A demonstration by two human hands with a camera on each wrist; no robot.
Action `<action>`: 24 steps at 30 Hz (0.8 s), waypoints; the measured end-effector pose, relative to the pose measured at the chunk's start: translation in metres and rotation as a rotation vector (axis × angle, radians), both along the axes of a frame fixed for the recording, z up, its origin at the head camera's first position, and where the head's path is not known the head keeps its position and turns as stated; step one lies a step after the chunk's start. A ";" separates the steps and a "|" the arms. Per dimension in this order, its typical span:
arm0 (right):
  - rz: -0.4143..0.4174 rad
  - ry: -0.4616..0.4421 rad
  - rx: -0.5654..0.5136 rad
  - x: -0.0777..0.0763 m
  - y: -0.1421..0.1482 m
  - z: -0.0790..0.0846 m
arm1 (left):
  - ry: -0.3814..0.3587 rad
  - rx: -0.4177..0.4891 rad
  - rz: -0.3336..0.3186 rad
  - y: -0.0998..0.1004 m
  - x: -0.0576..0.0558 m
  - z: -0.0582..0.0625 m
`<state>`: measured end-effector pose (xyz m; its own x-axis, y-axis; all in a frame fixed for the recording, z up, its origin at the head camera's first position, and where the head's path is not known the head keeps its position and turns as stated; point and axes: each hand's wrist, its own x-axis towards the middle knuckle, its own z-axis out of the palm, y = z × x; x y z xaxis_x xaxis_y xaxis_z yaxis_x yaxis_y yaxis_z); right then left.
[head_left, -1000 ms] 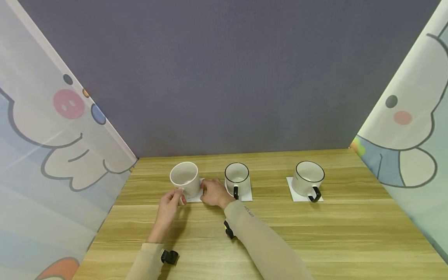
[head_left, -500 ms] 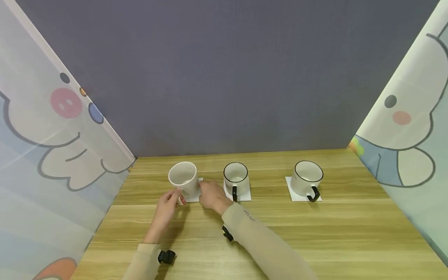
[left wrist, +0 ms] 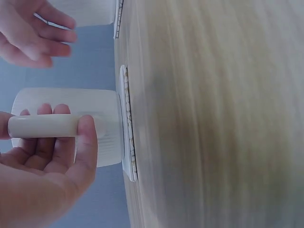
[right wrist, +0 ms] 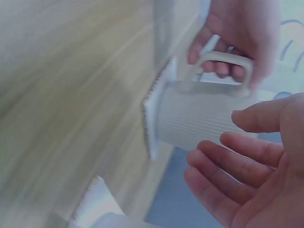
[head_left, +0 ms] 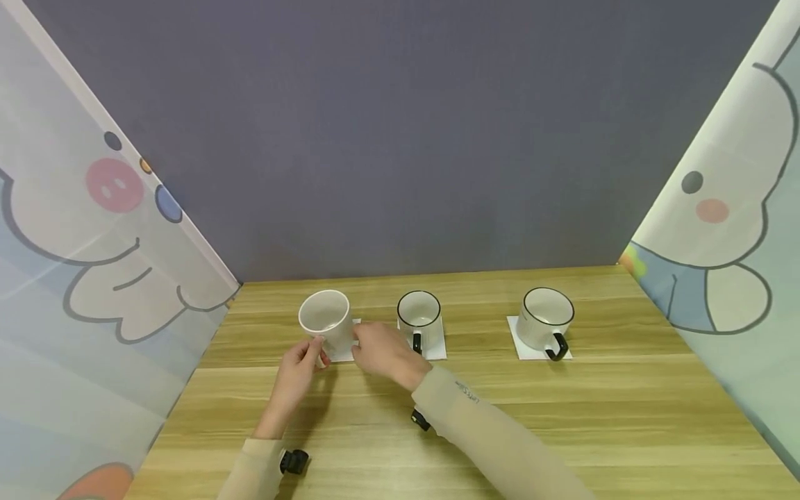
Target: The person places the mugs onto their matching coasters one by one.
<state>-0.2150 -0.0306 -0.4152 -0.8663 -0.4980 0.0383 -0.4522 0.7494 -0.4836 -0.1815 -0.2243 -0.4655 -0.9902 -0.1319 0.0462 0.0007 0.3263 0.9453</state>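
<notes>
A plain white mug (head_left: 326, 321) with fine ribs stands upright on a thin white square coaster (head_left: 344, 354) at the left of the table. My left hand (head_left: 298, 368) holds the mug by its handle (left wrist: 45, 126), fingers passed through the loop. At the mug's right side is my right hand (head_left: 381, 351); in the right wrist view its fingers (right wrist: 228, 166) are loosely bent and hold nothing, close to the ribbed wall. From the head view its fingertips are largely hidden. Just right of that hand stands a white mug with a black rim and black handle (head_left: 419, 310).
The black-handled mug has its own white coaster (head_left: 435, 349). Farther right another black-rimmed mug (head_left: 545, 318) stands on a white coaster (head_left: 526, 353). A dark grey panel (head_left: 425, 153) rises behind the wooden table (head_left: 600, 430), with cartoon-printed curtains (head_left: 119, 229) at both sides.
The right hand has turned beside the white mug, its fingertips now less visible, and the right forearm has swung outward to the right. The left hand keeps its hold; the mugs stay in place.
</notes>
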 end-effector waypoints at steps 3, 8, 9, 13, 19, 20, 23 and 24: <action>0.015 0.017 -0.041 0.005 0.009 0.010 | 0.014 -0.015 0.008 0.001 0.001 0.000; 0.017 0.089 -0.102 0.013 0.024 0.025 | 0.011 -0.061 0.020 0.001 0.002 0.001; 0.020 0.100 -0.117 0.015 0.027 0.027 | 0.010 -0.072 0.026 0.001 0.002 0.002; 0.026 0.154 -0.149 0.022 0.040 0.036 | 0.015 -0.134 0.047 0.003 0.002 0.005; -0.008 0.260 -0.156 0.029 0.060 0.042 | 0.053 -0.384 0.073 0.005 0.007 0.013; -0.010 0.283 -0.161 0.030 0.063 0.042 | 0.073 -0.442 0.079 0.006 0.009 0.016; -0.023 0.333 -0.184 0.032 0.072 0.043 | 0.157 -0.611 0.106 0.009 0.014 0.023; -0.029 0.341 -0.194 0.032 0.075 0.042 | 0.192 -0.659 0.120 0.010 0.016 0.025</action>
